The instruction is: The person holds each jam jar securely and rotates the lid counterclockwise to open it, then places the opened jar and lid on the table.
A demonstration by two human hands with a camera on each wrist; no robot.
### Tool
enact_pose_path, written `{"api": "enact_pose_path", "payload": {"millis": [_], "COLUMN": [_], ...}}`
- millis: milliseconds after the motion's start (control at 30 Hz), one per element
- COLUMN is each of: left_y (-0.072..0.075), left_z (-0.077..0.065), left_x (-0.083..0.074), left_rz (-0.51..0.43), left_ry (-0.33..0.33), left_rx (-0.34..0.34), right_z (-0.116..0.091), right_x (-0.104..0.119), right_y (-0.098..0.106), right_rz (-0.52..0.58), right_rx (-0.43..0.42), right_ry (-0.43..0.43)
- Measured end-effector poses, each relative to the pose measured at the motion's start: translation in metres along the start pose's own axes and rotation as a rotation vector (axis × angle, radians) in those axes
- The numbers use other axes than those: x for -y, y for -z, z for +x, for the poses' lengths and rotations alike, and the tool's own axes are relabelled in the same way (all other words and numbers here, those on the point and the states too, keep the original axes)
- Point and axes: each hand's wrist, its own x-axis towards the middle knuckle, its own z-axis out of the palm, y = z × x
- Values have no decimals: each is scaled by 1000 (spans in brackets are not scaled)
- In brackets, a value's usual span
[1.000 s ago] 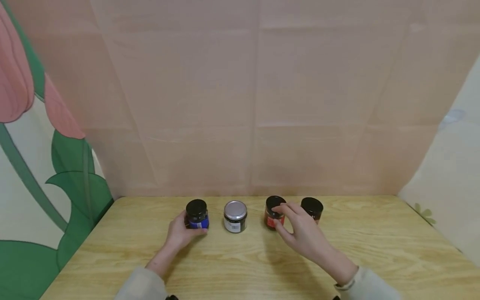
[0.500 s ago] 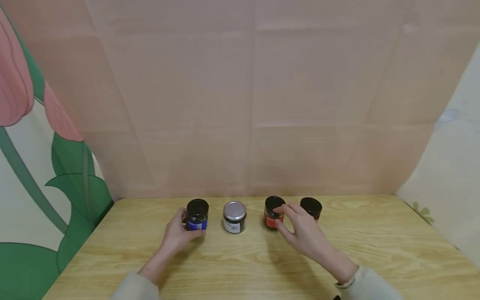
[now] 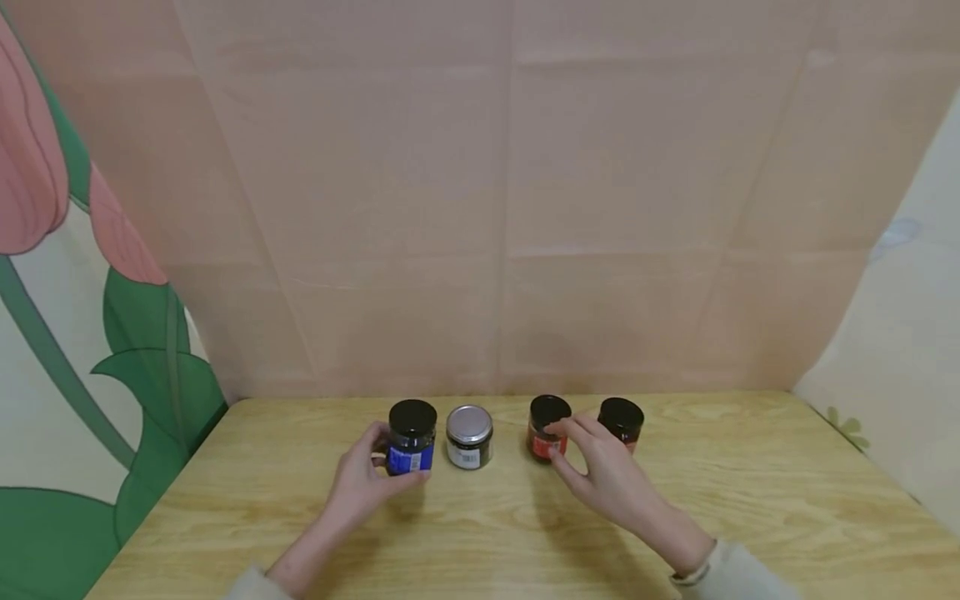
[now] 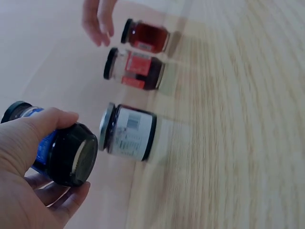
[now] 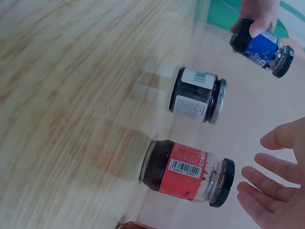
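My left hand [image 3: 356,483] grips a jar with a black lid and blue label [image 3: 411,457], thumb on the near side and fingers behind. It is held up off the table, and the left wrist view shows its bottom [image 4: 85,162]. Just right of it stands a jar with a silver lid and white label [image 3: 470,442]. Beside a black-lidded jar with a red label [image 5: 183,171] hovers my right hand [image 5: 279,176], fingers spread and apart from the lid. Partly behind that hand in the head view is another black-lidded jar of red contents [image 4: 148,37].
All three standing jars are upright near the far edge of the wood-patterned table [image 3: 465,533]. Behind it hangs a pinkish cloth [image 3: 495,208]. A wall with painted flowers and leaves [image 3: 142,358] is at the left.
My left hand has raised the blue-labelled jar and carried it right, closer to the silver-lidded jar. The right hand and the other jars have hardly moved.
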Motion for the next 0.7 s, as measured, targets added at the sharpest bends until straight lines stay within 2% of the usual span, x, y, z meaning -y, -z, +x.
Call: {"api": "enact_pose_path", "payload": {"millis": [367,700], "left_y": [-3,-10], "left_z": [-8,-12], "left_x": [-9,-12], "left_rz": [18,14], "left_ry": [-57,-93], "left_rx": [-12,47], "right_z": [4,5], "right_x": [2,5], "right_y": [-3,-4], "right_rz": [20,119], "right_rx": [-8,-5], "right_ry": [-6,20]}}
